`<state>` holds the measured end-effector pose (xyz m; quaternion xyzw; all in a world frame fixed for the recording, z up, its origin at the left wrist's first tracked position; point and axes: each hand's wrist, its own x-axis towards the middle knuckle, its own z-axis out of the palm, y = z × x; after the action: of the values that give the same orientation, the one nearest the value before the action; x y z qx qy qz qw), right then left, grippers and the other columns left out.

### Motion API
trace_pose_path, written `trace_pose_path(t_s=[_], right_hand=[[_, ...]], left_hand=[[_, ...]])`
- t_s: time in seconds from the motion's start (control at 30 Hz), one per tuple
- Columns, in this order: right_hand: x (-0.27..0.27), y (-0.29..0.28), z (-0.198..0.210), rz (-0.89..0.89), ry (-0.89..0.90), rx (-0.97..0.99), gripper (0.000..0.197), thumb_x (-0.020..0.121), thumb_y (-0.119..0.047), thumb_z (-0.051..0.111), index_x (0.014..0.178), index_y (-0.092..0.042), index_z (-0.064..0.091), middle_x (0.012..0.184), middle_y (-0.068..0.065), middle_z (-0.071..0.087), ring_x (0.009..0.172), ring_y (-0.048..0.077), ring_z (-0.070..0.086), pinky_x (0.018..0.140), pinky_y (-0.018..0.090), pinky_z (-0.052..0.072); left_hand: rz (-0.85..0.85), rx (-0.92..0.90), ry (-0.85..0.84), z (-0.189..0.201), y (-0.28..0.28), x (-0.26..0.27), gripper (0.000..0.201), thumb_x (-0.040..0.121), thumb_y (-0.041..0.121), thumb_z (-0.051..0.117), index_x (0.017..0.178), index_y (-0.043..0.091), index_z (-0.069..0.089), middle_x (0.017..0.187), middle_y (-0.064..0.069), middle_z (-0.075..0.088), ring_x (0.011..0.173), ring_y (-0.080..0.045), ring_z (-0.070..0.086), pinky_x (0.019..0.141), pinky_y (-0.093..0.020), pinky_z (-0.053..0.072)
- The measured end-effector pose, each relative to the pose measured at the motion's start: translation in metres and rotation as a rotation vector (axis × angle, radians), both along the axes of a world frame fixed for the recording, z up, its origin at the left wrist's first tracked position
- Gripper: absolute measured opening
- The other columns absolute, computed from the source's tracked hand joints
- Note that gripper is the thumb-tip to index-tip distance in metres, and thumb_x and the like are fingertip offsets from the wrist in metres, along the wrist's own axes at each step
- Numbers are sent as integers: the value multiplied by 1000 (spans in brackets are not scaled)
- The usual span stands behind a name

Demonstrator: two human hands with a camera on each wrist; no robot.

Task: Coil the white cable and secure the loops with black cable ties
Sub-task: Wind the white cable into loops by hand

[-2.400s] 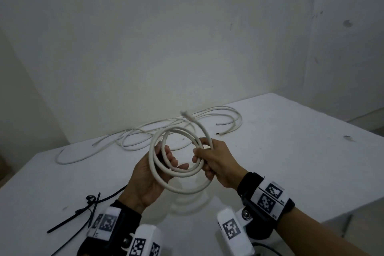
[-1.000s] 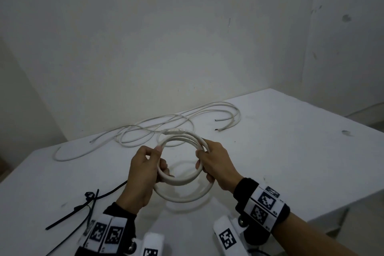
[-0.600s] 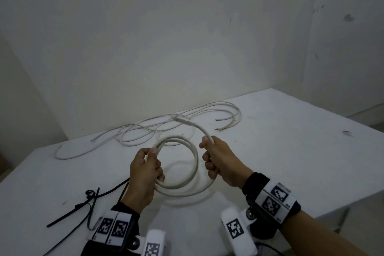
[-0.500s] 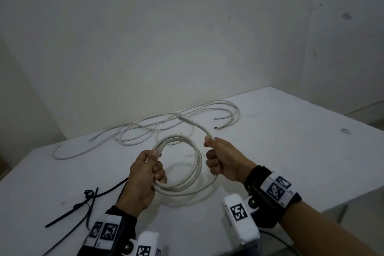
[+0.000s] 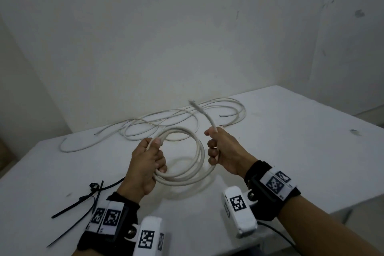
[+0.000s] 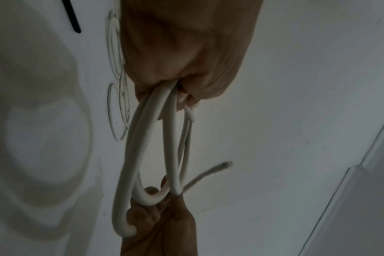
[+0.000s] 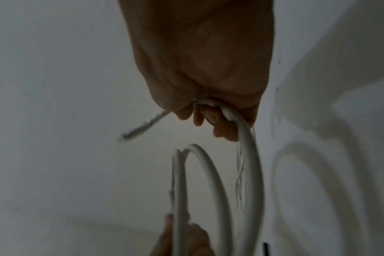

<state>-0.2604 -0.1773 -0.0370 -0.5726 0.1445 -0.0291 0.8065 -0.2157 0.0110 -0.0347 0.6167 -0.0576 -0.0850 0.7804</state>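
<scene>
A thick white cable (image 5: 196, 159) is wound into a few loops and held above the white table (image 5: 291, 141). My left hand (image 5: 148, 159) grips the left side of the coil (image 6: 140, 147), thumb on top. My right hand (image 5: 220, 147) is fisted round the last turn (image 7: 250, 152) on the right side, apart from the other loops. The cable's free end with its plug (image 5: 195, 105) sticks up and away from that fist; the plug end (image 6: 224, 165) also shows in the left wrist view. Black cable ties (image 5: 83, 201) lie on the table left of my left wrist.
Thinner white cables (image 5: 166, 122) lie in loose curves along the back of the table by the wall. The table's right edge (image 5: 353, 199) drops off past my right forearm. A small dark mark (image 5: 354, 131) is at the far right.
My right hand has drawn the last turn out to the right, so the coil has opened wider. The free plug end has swung up and to the right. The left hand keeps its grip.
</scene>
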Motion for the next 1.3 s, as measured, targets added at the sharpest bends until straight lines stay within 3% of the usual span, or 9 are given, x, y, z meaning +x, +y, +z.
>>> trace_pose_path(t_s=[0.2,0.33,0.5,0.67,0.77,0.87,1.0,1.17,1.3], right_hand=[[0,11,0,2,-50,-304,25,101,-39,31,95,-16,40,61,0,33,42,11,31,40,23,32],[0,9,8,81,33,-388,35,100,-46,30,103,-13,41,57,2,36,40,14,34,44,25,31],[0,7,8,116,54,-337,51,98,-56,21,90,-10,41,52,4,37,41,17,33,44,25,31],[9,10,0,-93,-83,-478,38,99,-43,38,74,-13,38,63,-2,35,56,13,31,55,26,30],[14,11,-3,-107,-149,-482,39,96,-39,48,67,-17,36,65,-3,36,60,13,33,60,27,31],[11,4,-8,-57,-106,-376,37,97,-38,49,70,-16,36,67,1,38,57,14,38,53,28,34],[2,2,-12,107,-136,-118,29,98,-35,49,85,-10,44,82,13,54,57,26,63,48,33,53],[0,3,-9,151,-214,-210,19,101,-28,42,101,-10,45,70,14,60,32,22,47,35,25,41],[0,7,-10,124,-316,-359,24,102,-31,38,99,-11,52,60,5,47,31,18,39,33,22,37]], left_hand=[[-63,52,-11,-2,-5,-5,21,100,16,47,79,14,44,48,5,29,36,-7,24,37,-18,28],[-74,152,-92,-8,-9,-10,20,101,17,46,81,14,44,47,6,30,38,-8,24,38,-20,30],[-76,215,-136,-9,-10,-12,20,101,17,44,82,16,43,47,5,31,38,-8,25,39,-21,30],[-141,340,-204,-10,-16,-19,18,101,17,45,83,13,43,51,1,34,39,-10,29,40,-23,32],[-150,355,-201,-14,-19,-23,19,100,18,46,82,13,43,51,1,35,39,-10,30,40,-24,32],[-115,255,-140,-9,-15,-18,20,101,16,45,81,14,43,48,3,34,37,-8,27,37,-21,28],[-126,260,-142,-3,-13,-14,21,101,17,45,80,17,44,49,4,34,38,-8,26,37,-20,27],[-109,316,-134,-5,-13,-12,13,99,20,49,93,10,45,50,4,39,38,-8,31,36,-24,30],[-103,364,-204,-7,-12,-13,17,99,19,49,114,23,44,49,5,40,39,-9,33,39,-24,34]])
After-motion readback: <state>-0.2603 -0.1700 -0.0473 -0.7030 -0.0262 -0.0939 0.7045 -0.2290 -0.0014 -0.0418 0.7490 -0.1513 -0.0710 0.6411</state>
